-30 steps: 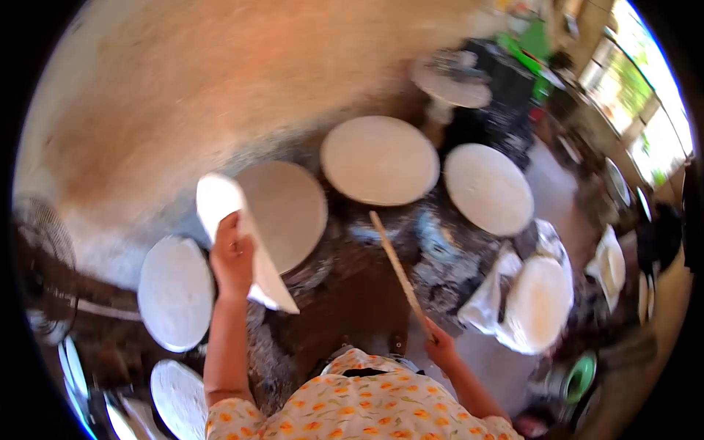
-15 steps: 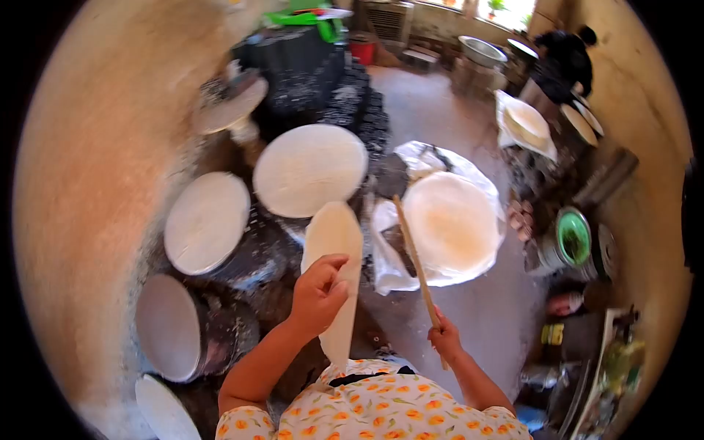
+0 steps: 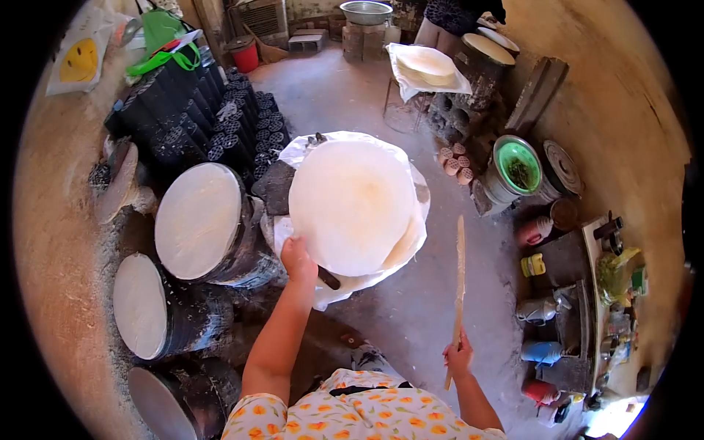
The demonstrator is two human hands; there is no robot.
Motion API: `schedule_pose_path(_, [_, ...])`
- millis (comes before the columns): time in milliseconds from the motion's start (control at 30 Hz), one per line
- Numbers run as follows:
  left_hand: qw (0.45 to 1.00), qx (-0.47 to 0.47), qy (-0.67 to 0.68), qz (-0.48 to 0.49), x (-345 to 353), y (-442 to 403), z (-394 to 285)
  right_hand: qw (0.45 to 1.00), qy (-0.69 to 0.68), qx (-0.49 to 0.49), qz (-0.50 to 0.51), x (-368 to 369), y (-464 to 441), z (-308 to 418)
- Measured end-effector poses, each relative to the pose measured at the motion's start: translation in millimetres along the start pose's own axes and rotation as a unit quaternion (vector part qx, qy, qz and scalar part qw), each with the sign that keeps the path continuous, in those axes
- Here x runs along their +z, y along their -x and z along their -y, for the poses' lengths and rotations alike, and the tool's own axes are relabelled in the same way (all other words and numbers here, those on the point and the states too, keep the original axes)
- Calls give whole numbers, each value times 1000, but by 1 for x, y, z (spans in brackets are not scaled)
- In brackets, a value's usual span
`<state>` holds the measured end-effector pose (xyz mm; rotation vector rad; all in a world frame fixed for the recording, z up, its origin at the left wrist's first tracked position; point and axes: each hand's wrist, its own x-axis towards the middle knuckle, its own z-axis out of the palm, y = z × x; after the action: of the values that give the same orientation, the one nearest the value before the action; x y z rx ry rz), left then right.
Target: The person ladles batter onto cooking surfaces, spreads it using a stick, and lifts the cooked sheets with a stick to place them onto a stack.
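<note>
A thin round pale flatbread [image 3: 352, 205] lies spread over a stack on white plastic sheeting [image 3: 400, 258], on a low stand. My left hand [image 3: 299, 258] is at its lower left edge, fingers closed on the rim; the fingertips are partly blurred. My right hand [image 3: 458, 358], off to the right, is wrapped round a long flat wooden stick [image 3: 460, 275], which points away from me above the floor. Beside my left arm stands a drum stove with a white round top [image 3: 198, 220]. A second white-topped drum [image 3: 141, 306] is nearer to me.
Black coal briquettes [image 3: 242, 121] are stacked at the back left. A green basin [image 3: 518, 165] sits on a pot to the right, near a cluttered shelf [image 3: 595, 308]. Farther back, a person [image 3: 447, 18] stands by a cloth-covered stand with flatbreads [image 3: 425, 64].
The flatbread that hung folded from my left hand is now laid flat on the stack. My view has turned right, and the stick has swung right, away from the stack.
</note>
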<state>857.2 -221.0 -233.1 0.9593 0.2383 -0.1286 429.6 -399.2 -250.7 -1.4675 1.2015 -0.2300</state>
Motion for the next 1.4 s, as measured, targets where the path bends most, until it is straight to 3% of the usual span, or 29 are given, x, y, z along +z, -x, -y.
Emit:
schedule_pose_path(67, [1000, -11, -21, -16, -28, -19, 60, 1000, 2, 13, -1, -2, 3, -4])
schedule_pose_path(133, [998, -20, -44, -36, -34, -20, 73, 1000, 5, 25, 2, 0, 7, -2])
schedule_pose_path(200, [987, -122, -89, -47, -40, -22, 78, 1000, 3, 27, 13, 0, 6, 3])
schedule_pose_path(267, [984, -137, -106, -33, -50, -31, 83, 1000, -7, -3, 30, 0, -5, -13])
schedule_pose_path(333, [975, -173, -135, -20, -51, -29, 61, 997, -16, -38, 66, 7, -16, -3])
schedule_pose_path(400, [988, -141, -59, -34, -52, -9, 40, 991, 33, -64, 111, 23, -25, 28])
schedule_pose_path(433, [986, -137, -84, -38, -58, 4, 26, 986, 44, -74, 146, 32, -30, 41])
schedule_pose_path(533, [979, -125, -151, -64, -121, 51, 4, 963, 59, -88, 248, 77, -52, 68])
schedule_pose_path(600, [970, -165, -85, -159, -150, 111, -33, 927, 98, -179, 315, 110, -73, 70])
schedule_pose_path(667, [944, -173, -65, -274, -206, 172, -42, 900, 94, -200, 375, 154, -70, 94])
schedule_pose_path(800, [855, -130, 33, -502, -279, 317, -51, 764, 104, -308, 557, 239, -57, 108])
schedule_pose_path(867, [792, -105, 98, -594, -285, 390, -52, 705, 197, -346, 587, 272, -30, 118])
schedule_pose_path(933, [740, -51, 174, -648, -276, 457, -47, 647, 171, -410, 620, 315, -19, 95])
schedule_pose_path(967, [719, -20, 210, -662, -273, 491, -33, 578, 168, -509, 615, 330, -2, 92])
schedule_pose_path(1000, [696, -1, 278, -662, -275, 521, -14, 534, 161, -550, 622, 338, 19, 89])
schedule_pose_path(1067, [679, 44, 286, -674, -280, 574, 55, 444, 137, -625, 628, 355, 63, 82])
schedule_pose_path(1133, [548, 44, 475, -687, -271, 611, 89, 423, 350, -494, 674, 343, 131, 97])
schedule_pose_path(1167, [535, 58, 492, -684, -271, 628, 104, 393, 216, -556, 700, 351, 140, 74])
schedule_pose_path(1233, [387, 178, 647, -632, -269, 656, 131, 330, 212, -584, 711, 337, 195, 67])
schedule_pose_path(1300, [363, 273, 661, -597, -284, 675, 159, 239, 171, -658, 694, 336, 230, 52])
schedule_pose_path(1400, [360, 343, 651, -574, -313, 708, 143, 182, 198, -661, 700, 316, 302, 37])
